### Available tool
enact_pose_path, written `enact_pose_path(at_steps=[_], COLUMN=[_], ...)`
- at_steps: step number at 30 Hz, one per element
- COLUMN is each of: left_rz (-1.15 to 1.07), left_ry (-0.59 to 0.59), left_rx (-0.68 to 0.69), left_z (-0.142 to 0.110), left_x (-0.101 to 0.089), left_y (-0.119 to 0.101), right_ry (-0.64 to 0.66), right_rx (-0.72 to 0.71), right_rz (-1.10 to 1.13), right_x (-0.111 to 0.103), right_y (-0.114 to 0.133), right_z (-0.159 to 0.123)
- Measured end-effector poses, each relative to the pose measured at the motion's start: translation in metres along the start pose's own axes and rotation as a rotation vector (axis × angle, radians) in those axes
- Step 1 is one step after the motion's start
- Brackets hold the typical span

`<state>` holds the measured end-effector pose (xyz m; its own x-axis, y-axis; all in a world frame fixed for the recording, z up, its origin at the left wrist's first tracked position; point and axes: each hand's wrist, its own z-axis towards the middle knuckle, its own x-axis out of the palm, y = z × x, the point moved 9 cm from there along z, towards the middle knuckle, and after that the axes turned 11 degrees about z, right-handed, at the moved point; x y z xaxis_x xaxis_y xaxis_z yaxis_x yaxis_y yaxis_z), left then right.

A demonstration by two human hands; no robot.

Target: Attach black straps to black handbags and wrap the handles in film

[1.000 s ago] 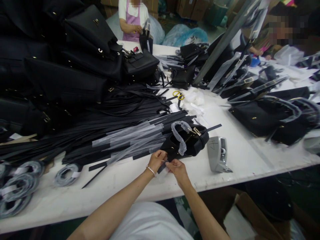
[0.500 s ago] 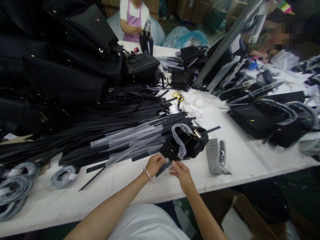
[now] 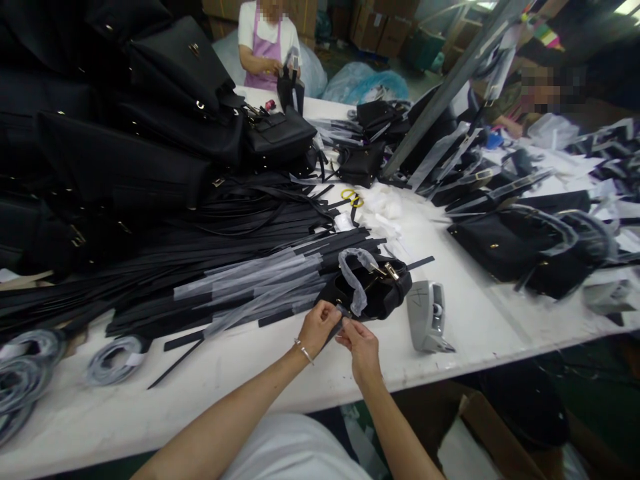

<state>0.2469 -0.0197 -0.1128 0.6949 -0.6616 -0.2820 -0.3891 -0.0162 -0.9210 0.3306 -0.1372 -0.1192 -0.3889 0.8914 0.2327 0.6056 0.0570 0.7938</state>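
A small black handbag (image 3: 385, 303) with a gold clasp lies open on the white table, its handle (image 3: 356, 293) wrapped in clear film. Just in front of it, my left hand (image 3: 319, 328) is closed in a pinch on a short dark strip (image 3: 341, 320) that looks partly covered by clear film. My right hand (image 3: 364, 345) pinches the same strip from the other side, fingertips close to the left ones. My fingers hide most of the strip, and whether it joins the bag I cannot tell. A grey tape dispenser (image 3: 419, 317) stands right of the bag.
Black straps (image 3: 240, 227), some in clear film, cover the table's left side. Behind them rise stacked black bags (image 3: 125, 153). Strap coils (image 3: 115, 360) lie at the front left. Yellow-handled scissors (image 3: 352, 197), a slanted metal post (image 3: 440, 100) and more bags (image 3: 505, 247) stand beyond.
My hands have come closer together at the bag's front edge, the left moving up and right. Less of the strip shows between them. The view has shifted slightly.
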Motion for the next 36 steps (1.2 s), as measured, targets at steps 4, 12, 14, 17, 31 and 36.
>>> enact_pose_path(at_steps=[4,12,14,17,31,36], left_rz=[0.03,0.514,0.615,0.679,0.924,0.937], left_ry=[0.029,-0.115,-0.097,-0.093,0.178,0.189], left_rx=[0.008,0.417,0.487,0.525,0.511,0.6], left_z=[-0.005,-0.021,-0.024,-0.026,-0.037,-0.046], left_x=[-0.002,-0.002,0.004,0.006,0.017,0.02], left_y=[0.001,-0.041,-0.043,-0.043,-0.048,-0.052], right_ry=[-0.008,-0.124,-0.119,-0.101,0.136,0.02], right_rx=[0.036,-0.067,-0.085,-0.082,0.178,0.213], right_rz=[-0.015,-0.087,-0.101,-0.09,0.08,0.083], right_x=[0.001,-0.003,-0.002,-0.001,0.021,0.014], right_y=[0.0,0.009,0.01,0.008,0.013,0.005], right_z=[-0.002,0.007,0.008,0.008,-0.009,-0.004])
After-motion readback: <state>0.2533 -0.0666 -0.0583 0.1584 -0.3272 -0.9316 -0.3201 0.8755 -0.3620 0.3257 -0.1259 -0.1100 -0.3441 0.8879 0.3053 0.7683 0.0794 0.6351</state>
